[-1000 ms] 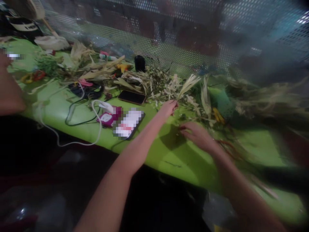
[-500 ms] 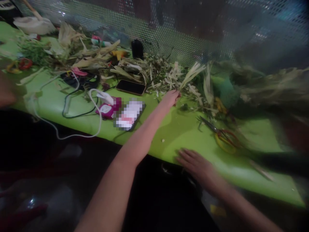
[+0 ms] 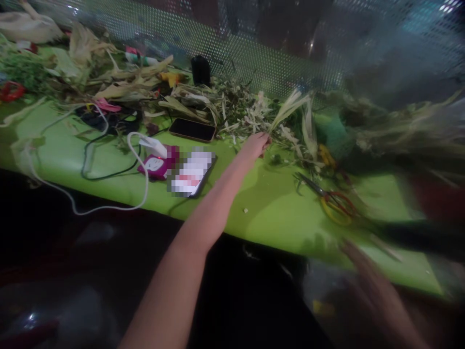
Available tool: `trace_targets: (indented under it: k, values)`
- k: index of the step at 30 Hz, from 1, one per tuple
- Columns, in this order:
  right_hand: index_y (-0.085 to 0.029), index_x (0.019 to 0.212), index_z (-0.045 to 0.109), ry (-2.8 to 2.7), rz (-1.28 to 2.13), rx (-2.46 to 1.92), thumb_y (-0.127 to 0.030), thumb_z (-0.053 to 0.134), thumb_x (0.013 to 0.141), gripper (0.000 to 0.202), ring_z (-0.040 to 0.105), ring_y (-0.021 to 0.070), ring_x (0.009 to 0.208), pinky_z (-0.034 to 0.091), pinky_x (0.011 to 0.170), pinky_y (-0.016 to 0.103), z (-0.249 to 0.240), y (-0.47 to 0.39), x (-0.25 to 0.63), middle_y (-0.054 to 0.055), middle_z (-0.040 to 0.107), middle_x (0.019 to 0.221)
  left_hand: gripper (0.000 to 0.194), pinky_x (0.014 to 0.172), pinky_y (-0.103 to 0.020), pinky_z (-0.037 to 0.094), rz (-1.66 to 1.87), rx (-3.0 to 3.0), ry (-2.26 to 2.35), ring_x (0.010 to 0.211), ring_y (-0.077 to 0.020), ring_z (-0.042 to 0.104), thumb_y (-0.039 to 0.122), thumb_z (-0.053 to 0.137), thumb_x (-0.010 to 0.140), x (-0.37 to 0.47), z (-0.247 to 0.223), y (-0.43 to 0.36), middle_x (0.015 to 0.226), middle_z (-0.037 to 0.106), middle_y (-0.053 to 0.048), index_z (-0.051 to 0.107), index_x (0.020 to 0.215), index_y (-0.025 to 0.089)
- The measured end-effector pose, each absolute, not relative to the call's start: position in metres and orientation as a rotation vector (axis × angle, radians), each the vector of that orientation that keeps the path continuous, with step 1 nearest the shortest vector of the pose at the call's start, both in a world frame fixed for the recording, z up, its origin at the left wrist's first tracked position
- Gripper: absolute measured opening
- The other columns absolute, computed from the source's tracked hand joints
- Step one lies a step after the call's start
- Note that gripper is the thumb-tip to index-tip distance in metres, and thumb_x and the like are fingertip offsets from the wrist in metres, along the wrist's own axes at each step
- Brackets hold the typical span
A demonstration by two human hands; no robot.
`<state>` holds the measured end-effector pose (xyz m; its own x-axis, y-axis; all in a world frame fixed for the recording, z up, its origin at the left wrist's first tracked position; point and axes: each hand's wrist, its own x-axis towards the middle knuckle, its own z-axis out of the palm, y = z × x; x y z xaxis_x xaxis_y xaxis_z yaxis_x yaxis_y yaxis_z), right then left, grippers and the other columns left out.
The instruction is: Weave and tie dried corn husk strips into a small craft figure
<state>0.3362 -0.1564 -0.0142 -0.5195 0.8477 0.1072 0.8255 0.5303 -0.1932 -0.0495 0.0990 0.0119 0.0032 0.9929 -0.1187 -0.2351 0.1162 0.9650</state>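
My left hand [image 3: 258, 144] reaches across the green table [image 3: 232, 225]. Its fingers are closed round the lower end of a pale corn husk strip [image 3: 288, 110], which points up and to the right. My right hand [image 3: 359, 259] is smeared by motion at the table's front edge, and its fingers cannot be made out. Scissors [image 3: 336, 206] with red and yellow handles lie beyond it. A lit phone [image 3: 192, 172] and a dark phone [image 3: 192, 130] rest left of my left hand.
Dry husks [image 3: 134, 87] and shredded leaves [image 3: 254, 114] cover the back of the table. A magenta power block [image 3: 158, 162] with a white cable [image 3: 147, 182] sits at the left. Behind stands a perforated screen [image 3: 232, 43].
My right hand has moved to the right along the front edge and is now blurred. My left hand stays closed on the husk strip. The view has shifted slightly.
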Motion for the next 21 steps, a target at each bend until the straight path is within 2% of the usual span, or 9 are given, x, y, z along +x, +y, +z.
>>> trace_targets:
  k: [2, 5, 9, 13, 15, 18, 21]
  values:
    - [-0.032, 0.159, 0.010, -2.590, 0.097, -1.524, -0.049, 0.049, 0.092, 0.079, 0.025, 0.0395, 0.147, 0.038, 0.108, 0.068, -0.024, -0.138, 0.301, 0.006, 0.012, 0.165, 0.034, 0.054, -0.024, 0.029, 1.235, 0.943, 1.089, 0.049, -0.0072, 0.035, 0.043, 0.056, 0.092, -0.050, 0.010, 0.100, 0.059, 0.041, 0.002, 0.053, 0.071, 0.017]
    - [-0.023, 0.159, 0.002, -2.733, 0.167, -1.372, -0.057, 0.045, 0.093, 0.086, 0.015, 0.0355, 0.151, 0.030, 0.116, 0.061, -0.033, -0.105, 0.241, 0.010, 0.007, 0.166, 0.033, 0.054, -0.023, 0.030, 1.220, 0.948, 1.073, 0.050, -0.0075, 0.035, 0.043, 0.058, 0.091, -0.051, 0.009, 0.102, 0.060, 0.042, 0.002, 0.054, 0.071, 0.018]
    - [-0.021, 0.159, -0.003, -2.806, 0.222, -1.191, -0.062, 0.043, 0.092, 0.091, 0.009, 0.0315, 0.152, 0.022, 0.120, 0.055, -0.033, -0.044, 0.165, 0.012, 0.004, 0.166, 0.033, 0.054, -0.024, 0.031, 1.188, 1.017, 1.094, 0.050, -0.0084, 0.036, 0.040, 0.053, 0.093, -0.052, 0.011, 0.101, 0.060, 0.041, 0.001, 0.053, 0.070, 0.017]
    - [-0.015, 0.159, 0.003, -2.803, 0.343, -1.136, -0.065, 0.038, 0.093, 0.090, 0.006, 0.0305, 0.153, 0.016, 0.123, 0.053, -0.030, 0.008, 0.101, 0.016, 0.007, 0.165, 0.033, 0.054, -0.024, 0.031, 1.170, 1.135, 1.129, 0.052, -0.0093, 0.038, 0.038, 0.050, 0.094, -0.055, 0.010, 0.100, 0.060, 0.041, 0.001, 0.053, 0.070, 0.017]
    - [-0.015, 0.159, 0.008, -2.836, 0.425, -1.041, -0.066, 0.037, 0.094, 0.088, 0.005, 0.0298, 0.153, 0.014, 0.124, 0.052, -0.028, 0.014, 0.080, 0.014, 0.011, 0.165, 0.034, 0.054, -0.024, 0.032, 1.147, 1.186, 1.131, 0.053, -0.0096, 0.040, 0.040, 0.052, 0.093, -0.058, 0.009, 0.102, 0.060, 0.041, 0.000, 0.053, 0.069, 0.017]
    - [-0.018, 0.158, 0.017, -2.941, 0.526, -0.738, -0.067, 0.038, 0.093, 0.084, 0.012, 0.0287, 0.152, 0.012, 0.125, 0.048, -0.023, 0.000, 0.066, 0.012, 0.021, 0.163, 0.034, 0.055, -0.024, 0.034, 1.084, 1.232, 1.126, 0.055, -0.0104, 0.042, 0.040, 0.055, 0.092, -0.060, 0.009, 0.103, 0.060, 0.041, 0.000, 0.054, 0.068, 0.016]
    - [-0.017, 0.157, 0.024, -2.991, 0.614, -0.493, -0.068, 0.039, 0.092, 0.083, 0.021, 0.0280, 0.150, 0.013, 0.125, 0.045, -0.016, -0.023, 0.071, 0.014, 0.028, 0.161, 0.033, 0.055, -0.024, 0.036, 1.065, 1.231, 1.132, 0.055, -0.0107, 0.041, 0.038, 0.052, 0.094, -0.060, 0.009, 0.103, 0.060, 0.040, 0.000, 0.054, 0.069, 0.016]
